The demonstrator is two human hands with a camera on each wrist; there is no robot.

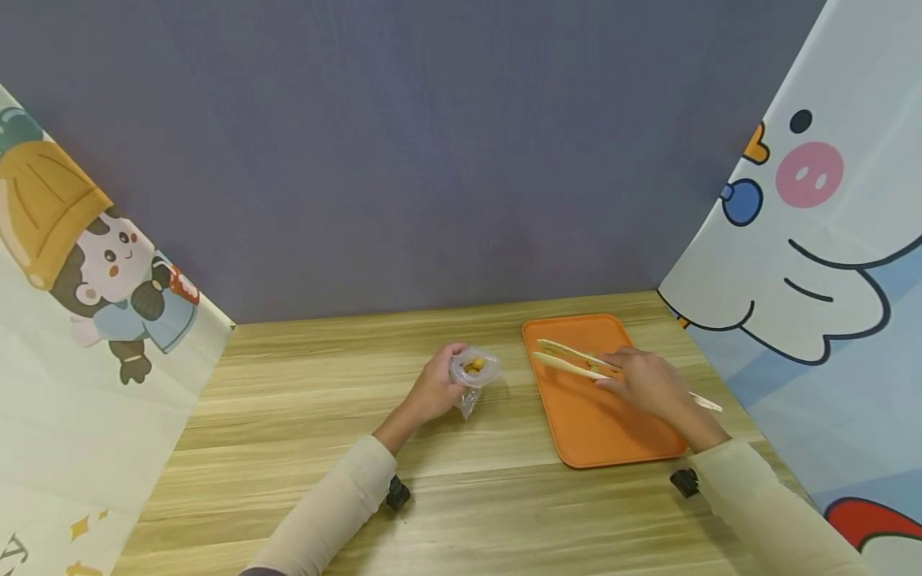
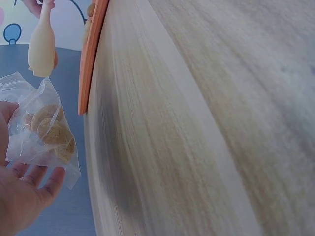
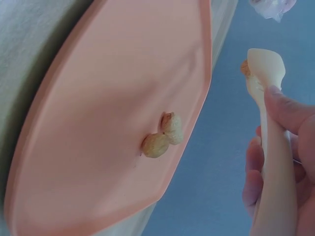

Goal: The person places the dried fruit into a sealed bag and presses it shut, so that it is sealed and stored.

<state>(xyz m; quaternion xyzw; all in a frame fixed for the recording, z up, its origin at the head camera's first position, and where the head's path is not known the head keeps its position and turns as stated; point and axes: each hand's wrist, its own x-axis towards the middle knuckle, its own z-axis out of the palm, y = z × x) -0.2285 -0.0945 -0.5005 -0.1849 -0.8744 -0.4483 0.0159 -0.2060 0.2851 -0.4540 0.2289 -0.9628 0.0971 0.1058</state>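
My left hand (image 1: pixel 434 388) holds a clear plastic bag (image 1: pixel 470 400) with its mouth spread wide. Several light-brown, peanut-like pieces (image 2: pixel 55 130) lie inside it. Over the orange tray (image 1: pixel 601 440), my right hand (image 1: pixel 648 388) grips cream-coloured tongs (image 3: pixel 277 187), thumb along one arm. The tips point left, toward the bag. Pinched at those tips is one brown piece (image 3: pixel 244 68), mostly hidden by the broad end. Two more peanut-like pieces, a rounder one (image 3: pixel 155 145) and a longer one (image 3: pixel 172 128), touch each other on the tray below the tongs.
The wood-grain table (image 1: pixel 302 448) runs under everything, the tray on its right side. A grey-blue panel (image 1: pixel 432 160) stands at the back, with cartoon-printed walls left and right. Small black devices (image 1: pixel 398 494) sit by the sleeves.
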